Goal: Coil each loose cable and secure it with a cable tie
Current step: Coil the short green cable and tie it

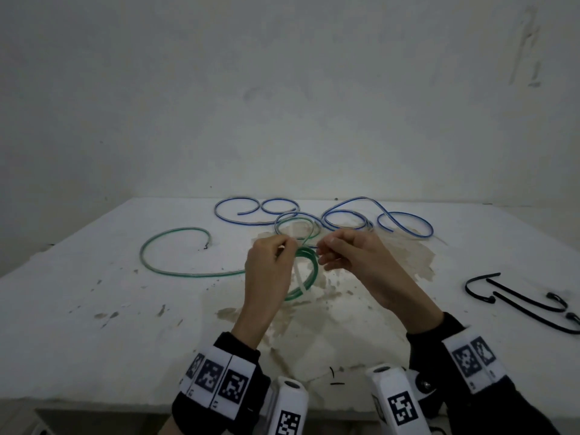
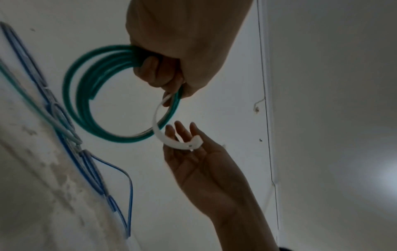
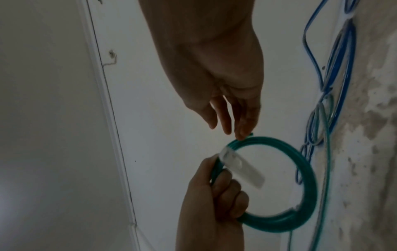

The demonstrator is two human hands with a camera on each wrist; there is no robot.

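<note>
My left hand (image 1: 276, 262) grips a green cable coil (image 1: 310, 274) of several loops, held just above the table. In the left wrist view its fingers (image 2: 159, 71) curl round the coil (image 2: 86, 108). A white cable tie (image 2: 165, 134) curves out from that grip, and its head lies against the straight fingers of my right hand (image 2: 189, 152). In the right wrist view the right fingertips (image 3: 242, 132) touch the coil's rim (image 3: 300, 163), next to the tie (image 3: 238, 169). The green cable's loose tail (image 1: 175, 243) trails left across the table.
Loose blue cables (image 1: 345, 219) lie looped and tangled at the back of the stained white table (image 1: 94, 309). Several black cable ties (image 1: 518, 296) lie at the right. A wall rises right behind the table.
</note>
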